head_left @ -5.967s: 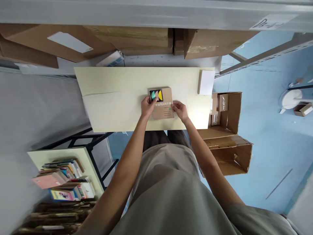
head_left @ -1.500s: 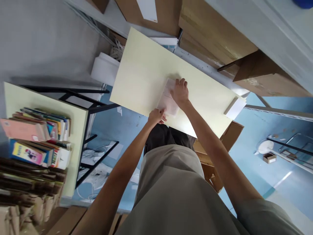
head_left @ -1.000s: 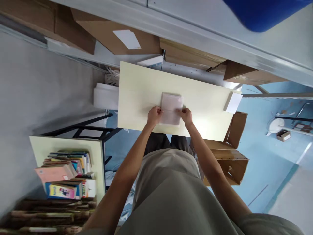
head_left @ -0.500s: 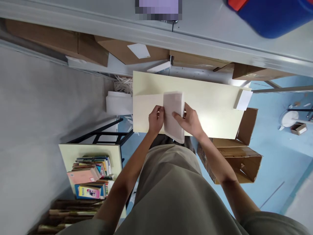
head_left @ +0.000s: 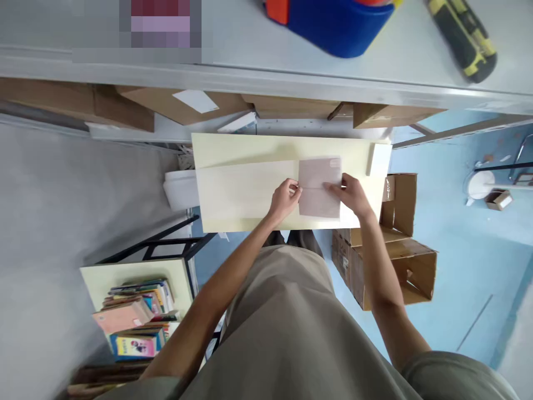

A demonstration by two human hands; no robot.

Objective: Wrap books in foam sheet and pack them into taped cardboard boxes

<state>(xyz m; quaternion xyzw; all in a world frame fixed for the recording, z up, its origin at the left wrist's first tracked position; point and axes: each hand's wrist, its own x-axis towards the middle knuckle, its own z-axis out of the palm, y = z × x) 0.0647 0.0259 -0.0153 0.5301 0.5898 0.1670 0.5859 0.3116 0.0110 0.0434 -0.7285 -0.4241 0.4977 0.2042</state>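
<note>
A pale, greyish-pink rectangular packet (head_left: 320, 201) with a crease across its middle is held over the small cream table (head_left: 245, 147). My right hand (head_left: 353, 195) grips its right edge, thumb on top and fingers underneath. At the opposite edge, my left hand (head_left: 286, 198) is closed in a pinch, fingertips touching the packet's side. From there a long whitish sheet (head_left: 241, 194) stretches left across the tabletop. Whether the sheet joins the packet is hard to see. A small white block (head_left: 379, 160) rests at the table's right end.
Above stands a grey shelf with a blue container (head_left: 339, 30) and a yellow-black box cutter (head_left: 464, 41). Open cardboard boxes (head_left: 400, 272) are on the floor at right. Stacked books (head_left: 133, 311) sit on a stool at lower left, and a white bin (head_left: 181, 190) is beside the table.
The packet has moved right along the table with both hands and turned from tilted to flatter. More of the whitish sheet shows at left. The camera view has shifted, bringing the box cutter in.
</note>
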